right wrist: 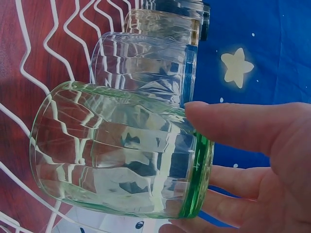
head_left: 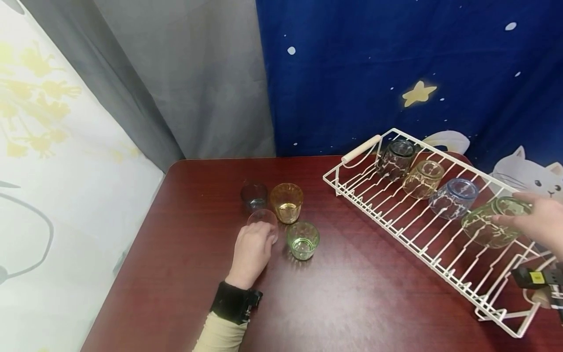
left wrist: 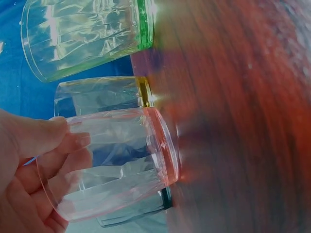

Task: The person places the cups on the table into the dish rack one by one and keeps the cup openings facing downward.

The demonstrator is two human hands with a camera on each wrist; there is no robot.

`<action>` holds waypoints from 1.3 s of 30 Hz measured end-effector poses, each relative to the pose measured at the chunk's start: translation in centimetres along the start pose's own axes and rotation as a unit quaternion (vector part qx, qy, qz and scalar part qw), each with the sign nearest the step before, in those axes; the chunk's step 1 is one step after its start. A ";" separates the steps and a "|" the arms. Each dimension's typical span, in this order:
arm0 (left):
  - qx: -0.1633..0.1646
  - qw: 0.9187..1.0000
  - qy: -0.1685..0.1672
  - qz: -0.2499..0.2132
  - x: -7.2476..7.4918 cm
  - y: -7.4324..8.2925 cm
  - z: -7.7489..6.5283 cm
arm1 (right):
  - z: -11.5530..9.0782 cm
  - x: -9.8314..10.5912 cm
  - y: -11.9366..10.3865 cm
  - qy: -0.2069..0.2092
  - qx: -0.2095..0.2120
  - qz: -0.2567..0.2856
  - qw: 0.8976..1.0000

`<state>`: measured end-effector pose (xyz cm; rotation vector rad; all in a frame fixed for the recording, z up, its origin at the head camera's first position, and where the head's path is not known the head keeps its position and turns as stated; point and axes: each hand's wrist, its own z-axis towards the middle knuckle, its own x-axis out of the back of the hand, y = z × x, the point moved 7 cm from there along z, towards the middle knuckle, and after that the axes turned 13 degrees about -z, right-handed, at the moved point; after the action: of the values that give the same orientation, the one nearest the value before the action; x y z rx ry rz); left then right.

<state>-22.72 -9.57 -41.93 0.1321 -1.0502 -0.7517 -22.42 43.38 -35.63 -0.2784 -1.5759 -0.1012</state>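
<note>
L hand [head_left: 250, 252] pinches the pink glass [left wrist: 116, 167] near its rim, mouth up by the bench [head_left: 352, 303], prob. leaving the base free to sit flat. R hand [head_left: 545, 220] straddles a mouth-down green glass [right wrist: 126, 155] on the rack [head_left: 361, 149], prob. inverted to drain; can't tell if it's gripping.

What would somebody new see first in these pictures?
Probably the white wire rack on the right of the table, with four coloured glasses upside down in a row and the right hand gripping the end green glass. Next, maybe the yellow star on the blue curtain behind the rack. Then the four upright glasses left of the rack, where the left hand holds the pink glass.
</note>
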 end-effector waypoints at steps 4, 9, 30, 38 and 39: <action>0.010 1.000 0.000 -0.003 0.1 0.0 0.0 | 0.0 0.0 -0.2 -0.002 0.004 0.000 1.000; 0.011 1.000 0.005 0.021 0.4 -0.2 0.2 | -0.1 -0.2 0.0 -0.008 -0.002 0.014 1.000; 0.031 0.998 0.049 0.012 2.7 -0.6 0.2 | -4.0 2.3 -10.5 0.120 0.048 0.059 0.990; 0.037 0.996 0.083 0.001 3.7 -0.3 0.4 | -5.6 1.9 -16.1 0.123 0.098 0.123 0.980; 0.038 0.995 0.087 -0.002 3.8 -0.2 0.4 | -5.8 1.8 -16.7 0.126 0.100 0.132 0.978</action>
<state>-22.09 -11.97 -39.02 0.2601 -0.9122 -0.6906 -20.82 26.13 -31.82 -0.3012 -1.2743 0.2207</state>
